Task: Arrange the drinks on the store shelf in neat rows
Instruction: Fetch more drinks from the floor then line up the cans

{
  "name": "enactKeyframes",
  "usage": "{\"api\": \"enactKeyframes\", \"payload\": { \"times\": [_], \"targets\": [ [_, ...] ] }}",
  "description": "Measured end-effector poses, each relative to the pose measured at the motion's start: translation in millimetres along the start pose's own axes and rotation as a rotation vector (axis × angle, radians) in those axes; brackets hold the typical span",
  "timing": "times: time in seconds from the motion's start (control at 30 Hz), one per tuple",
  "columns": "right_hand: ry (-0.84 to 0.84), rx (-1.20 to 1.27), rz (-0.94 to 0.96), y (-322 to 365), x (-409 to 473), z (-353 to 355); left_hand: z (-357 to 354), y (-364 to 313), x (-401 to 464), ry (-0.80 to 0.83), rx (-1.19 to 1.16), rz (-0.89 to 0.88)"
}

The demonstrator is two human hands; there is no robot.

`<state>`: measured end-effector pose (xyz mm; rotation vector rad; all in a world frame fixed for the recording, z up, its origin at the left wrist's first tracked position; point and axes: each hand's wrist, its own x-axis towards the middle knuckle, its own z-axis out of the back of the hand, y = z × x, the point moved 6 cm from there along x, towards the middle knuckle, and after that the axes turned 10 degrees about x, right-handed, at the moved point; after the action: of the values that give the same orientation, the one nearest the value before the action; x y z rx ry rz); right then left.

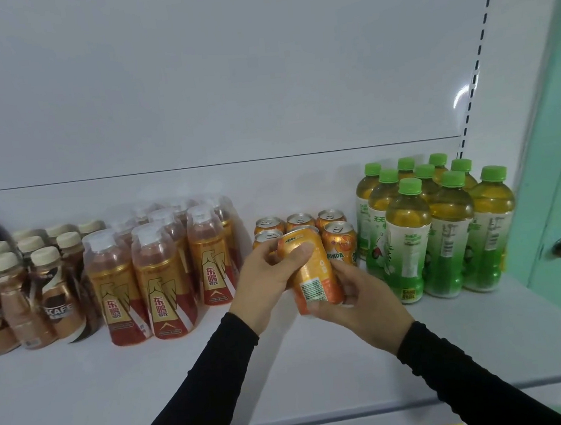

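Most of the shelf (287,366) looks sorted; behind the fingers (302,254) five Mirinda cans (340,244) stand in rows; both hands' fingers clamp the tilted sixth can (314,277), still unplaced

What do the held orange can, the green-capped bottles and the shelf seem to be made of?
Orange can: likely thin aluminium, glossy printed; the standing cans show silvery pull-tab tops.
Green-capped bottles: apparently clear plastic, drink visible inside, with film labels and matte caps.
Shelf: probably white-painted metal, smooth and faintly reflective.
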<state>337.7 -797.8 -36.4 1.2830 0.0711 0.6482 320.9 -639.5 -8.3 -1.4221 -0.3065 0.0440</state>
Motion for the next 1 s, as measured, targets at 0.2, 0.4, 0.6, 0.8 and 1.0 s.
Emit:
{"api": "enactKeyframes", "payload": {
  "times": [0.2, 0.4, 0.6, 0.8, 1.0],
  "targets": [
    [0.061, 0.274, -0.046, -6, 2, 1, -2, 5, 2, 0.114, -0.145, 0.11],
    [0.03, 0.008, -0.05, -7, 5, -1, -3, 5, 3, 0.025, -0.144, 0.061],
    [-0.01, 0.169, -0.045, -5, 6, 2, -2, 4, 7, 0.064, -0.054, 0.047],
    [0.095, 0.258, -0.092, -7, 7, -2, 1, 4, 6, 0.137, -0.124, 0.057],
    [0.019, 0.124, -0.06, -2, 12, -5, 1, 8, 5, 0.058, -0.096, 0.051]
  ]
}}
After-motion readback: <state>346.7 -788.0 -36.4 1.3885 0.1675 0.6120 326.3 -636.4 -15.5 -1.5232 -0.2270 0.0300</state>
